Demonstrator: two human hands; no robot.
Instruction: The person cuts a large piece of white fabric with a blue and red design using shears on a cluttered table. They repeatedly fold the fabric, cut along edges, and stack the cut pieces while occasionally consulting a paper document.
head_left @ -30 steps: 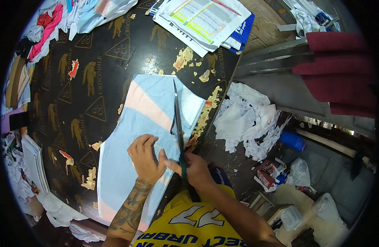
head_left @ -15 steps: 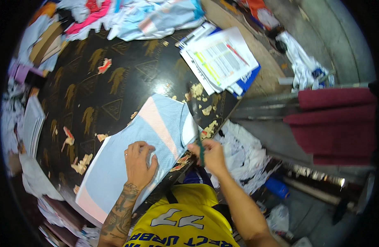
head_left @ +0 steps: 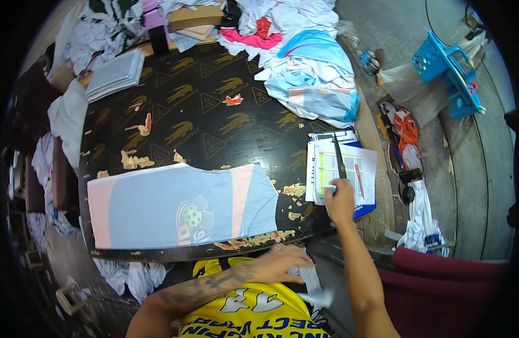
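A light blue cut garment piece (head_left: 152,211) with pink bands and a small printed ball design lies flat along the near edge of the table. My right hand (head_left: 340,201) is closed around a pair of dark scissors (head_left: 339,158), blades pointing away from me, above the papers (head_left: 322,169) at the table's right. Near the front edge, before my yellow shirt, is my left hand (head_left: 281,263), slightly blurred, with thumb and fingers apart. A small pale scrap (head_left: 318,297), smeared by motion, is in the air beside it, apart from the fingers.
The black table (head_left: 197,118) has chipped patches. Piled fabric (head_left: 310,67) covers its far right, and a folded white stack (head_left: 116,76) sits far left. A red pen (head_left: 358,176) rests on the papers. Beyond the table are a blue plastic basket (head_left: 434,59) and maroon cloth (head_left: 440,270).
My left hand has left the garment piece and moved toward me. My right hand has carried the scissors from the neckline to over the papers. The garment piece now lies straighter along the edge.
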